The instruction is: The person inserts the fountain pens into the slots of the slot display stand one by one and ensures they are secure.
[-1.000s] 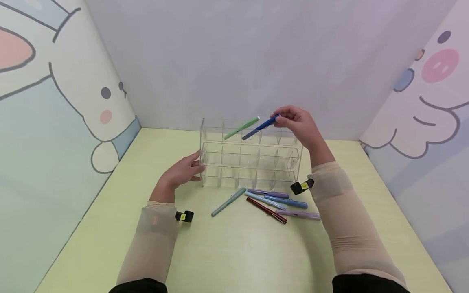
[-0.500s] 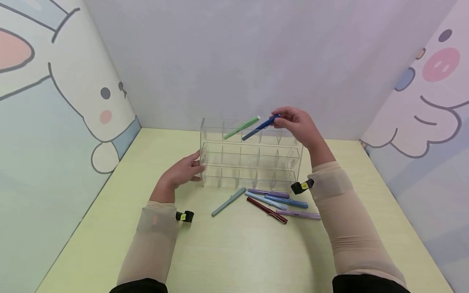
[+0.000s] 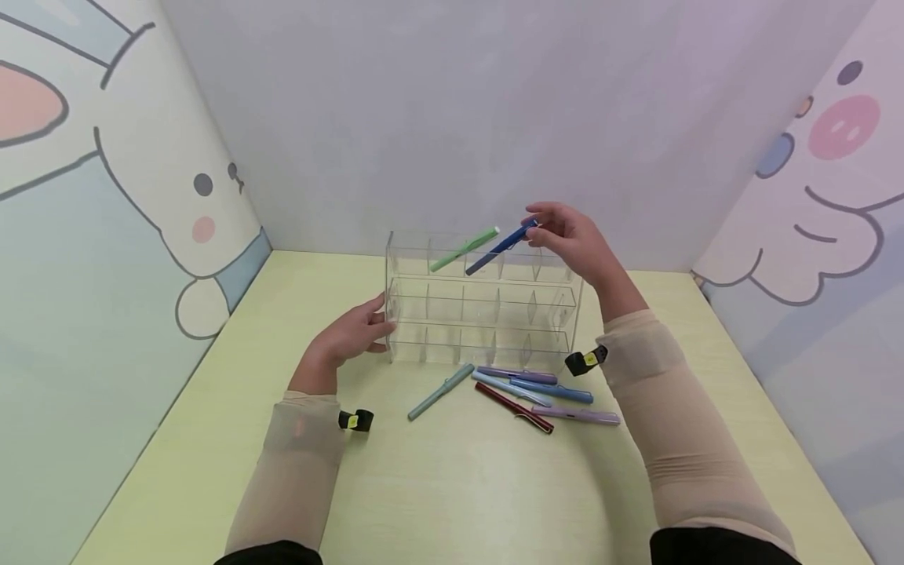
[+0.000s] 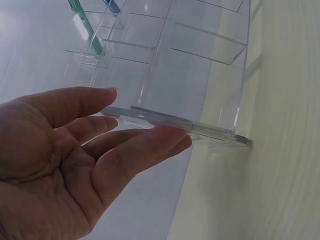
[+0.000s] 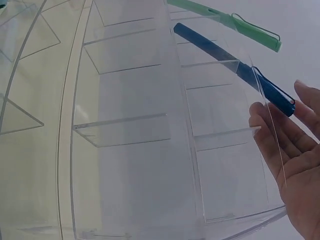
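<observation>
Head view has the right hand (image 3: 574, 239) with thumb and fingers loosely parted around the cap end of the dark blue pen (image 3: 501, 249); from the right wrist, thumb and index finger look clear of its barrel. That pen leans in the top tier of the clear rack (image 3: 480, 300), cap end up to the right, the tier's transparent front wall crossing before it. Just left, a green pen (image 3: 464, 250) tilts nearly parallel. Below, on the table (image 3: 452, 486) in front of the rack, a grey-green pen (image 3: 442, 392) lies slightly apart from a cluster: purple pen (image 3: 517, 374), light blue pen (image 3: 504, 384), mid-blue pen (image 3: 554, 391), dark red pen (image 3: 514, 407) and lilac pen (image 3: 575, 414). The left hand (image 3: 349, 333) rests extended fingers against the rack's left side. Its forearm reaches forward lower than the right one, which angles inward past the rack's right end.
</observation>
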